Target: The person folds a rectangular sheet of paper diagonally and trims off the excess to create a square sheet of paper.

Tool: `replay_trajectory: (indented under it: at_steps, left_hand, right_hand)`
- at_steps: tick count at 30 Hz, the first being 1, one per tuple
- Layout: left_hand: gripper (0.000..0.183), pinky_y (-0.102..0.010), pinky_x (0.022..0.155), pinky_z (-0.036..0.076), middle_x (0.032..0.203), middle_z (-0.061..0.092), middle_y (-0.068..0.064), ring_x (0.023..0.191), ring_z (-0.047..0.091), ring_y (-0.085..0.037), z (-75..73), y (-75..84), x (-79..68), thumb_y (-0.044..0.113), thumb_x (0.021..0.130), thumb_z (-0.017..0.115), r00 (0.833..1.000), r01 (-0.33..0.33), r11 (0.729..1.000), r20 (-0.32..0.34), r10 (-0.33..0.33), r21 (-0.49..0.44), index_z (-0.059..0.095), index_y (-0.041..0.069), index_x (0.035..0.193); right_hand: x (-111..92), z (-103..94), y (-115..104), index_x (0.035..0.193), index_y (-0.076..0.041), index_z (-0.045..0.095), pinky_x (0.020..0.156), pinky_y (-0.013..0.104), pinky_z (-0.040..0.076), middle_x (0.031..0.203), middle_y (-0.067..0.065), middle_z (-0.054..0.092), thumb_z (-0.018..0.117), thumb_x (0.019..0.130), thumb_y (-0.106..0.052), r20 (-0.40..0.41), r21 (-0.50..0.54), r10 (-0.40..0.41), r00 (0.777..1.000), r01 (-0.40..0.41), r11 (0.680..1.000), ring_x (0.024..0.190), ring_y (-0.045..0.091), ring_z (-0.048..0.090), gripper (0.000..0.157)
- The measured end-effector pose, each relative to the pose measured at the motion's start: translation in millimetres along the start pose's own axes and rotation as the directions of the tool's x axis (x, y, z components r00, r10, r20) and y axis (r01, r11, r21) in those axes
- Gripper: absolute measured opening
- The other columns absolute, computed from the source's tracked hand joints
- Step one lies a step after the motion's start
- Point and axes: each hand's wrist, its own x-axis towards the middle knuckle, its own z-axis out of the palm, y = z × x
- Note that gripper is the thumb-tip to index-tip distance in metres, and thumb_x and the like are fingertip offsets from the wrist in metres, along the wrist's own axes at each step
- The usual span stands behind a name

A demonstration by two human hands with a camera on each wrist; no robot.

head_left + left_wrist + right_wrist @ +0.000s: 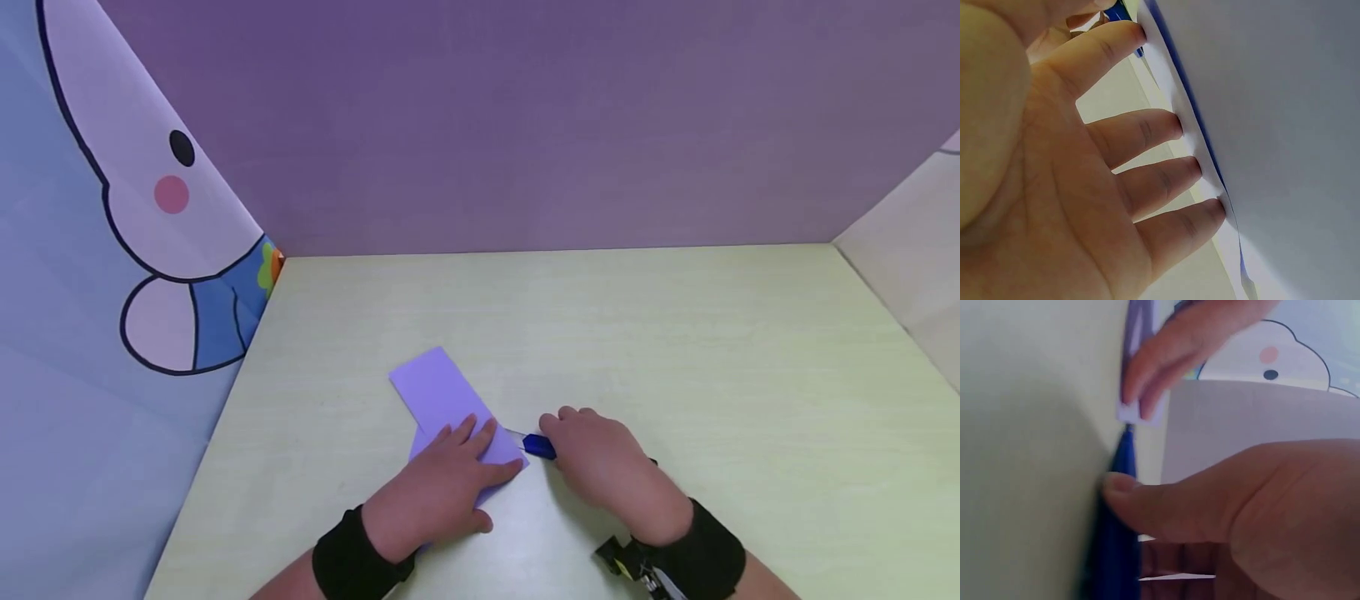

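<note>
While pressing, in head view, purple paper [442, 387] onto the table [675, 333] with wide-spread left hand [442, 483], gripping blue-handled tool [539, 447] beside it with right hand [600, 462]. Left wrist: touching paper with parted fingers [1144, 132]. Right wrist: pointing tool at paper.

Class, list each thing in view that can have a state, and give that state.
Purple paper: folded, layers slightly apart
Blue tool: held, tip toward the paper
Left hand: fingers spread, touching the paper
Right hand: gripping the blue tool
Black wristbands: worn, one per arm
</note>
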Motion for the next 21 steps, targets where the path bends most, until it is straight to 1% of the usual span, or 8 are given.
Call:
replay_trajectory:
  at_steps: [4,10,13,17,21]
  left_hand:
    - [0.069,-0.057,0.111,0.029,0.156,0.032,-0.016,0.144,0.022,-0.041,0.1,0.5,-1.2,0.042,0.082,0.076,1.0,-0.016,1.0,-0.007,0.016,0.007,0.049,0.037,0.144]
    - [0.067,-0.055,0.111,0.031,0.156,0.032,-0.014,0.144,0.023,-0.038,0.2,1.5,-1.2,0.043,0.081,0.077,0.997,-0.071,0.997,-0.002,0.071,0.027,0.051,0.038,0.142]
    - [0.068,-0.055,0.111,0.031,0.156,0.032,-0.015,0.144,0.023,-0.038,0.3,1.6,-1.4,0.042,0.08,0.077,0.997,-0.072,0.997,0.0,0.072,0.031,0.051,0.037,0.143]
    - [0.068,-0.054,0.112,0.03,0.156,0.031,-0.015,0.144,0.022,-0.038,0.4,1.5,-1.8,0.04,0.081,0.077,0.998,-0.063,0.998,0.001,0.063,0.01,0.051,0.037,0.143]
    - [0.067,-0.05,0.115,0.027,0.156,0.03,-0.019,0.145,0.02,-0.038,1.1,1.5,-2.7,0.037,0.08,0.079,0.998,-0.063,0.998,-0.012,0.063,-0.031,0.052,0.037,0.141]
  right_hand:
    - [1.8,2.1,-0.4,0.101,-0.011,0.059,0.06,0.037,0.05,0.086,0.004,0.055,0.074,0.086,-0.017,-0.026,-0.01,-0.011,1.0,0.011,1.0,0.078,0.021,0.053,0.022]
    - [-5.0,-1.7,1.9,0.1,-0.011,0.058,0.062,0.038,0.051,0.085,0.005,0.055,0.074,0.085,-0.015,-0.007,-0.002,0.001,1.0,-0.001,1.0,0.08,0.023,0.055,0.022]
    - [-3.8,-0.4,2.2,0.1,-0.011,0.058,0.062,0.038,0.051,0.086,0.005,0.055,0.075,0.085,-0.016,-0.018,-0.008,-0.012,1.0,0.012,1.0,0.08,0.022,0.054,0.023]
    - [-1.5,0.6,2.4,0.103,-0.01,0.058,0.062,0.037,0.051,0.087,0.005,0.055,0.074,0.085,-0.017,-0.027,-0.016,-0.017,0.999,0.017,1.0,0.079,0.022,0.054,0.025]
    - [-3.6,-1.0,2.6,0.101,-0.01,0.058,0.062,0.038,0.05,0.085,0.005,0.055,0.075,0.085,-0.017,-0.007,-0.003,-0.001,1.0,0.001,1.0,0.078,0.023,0.054,0.024]
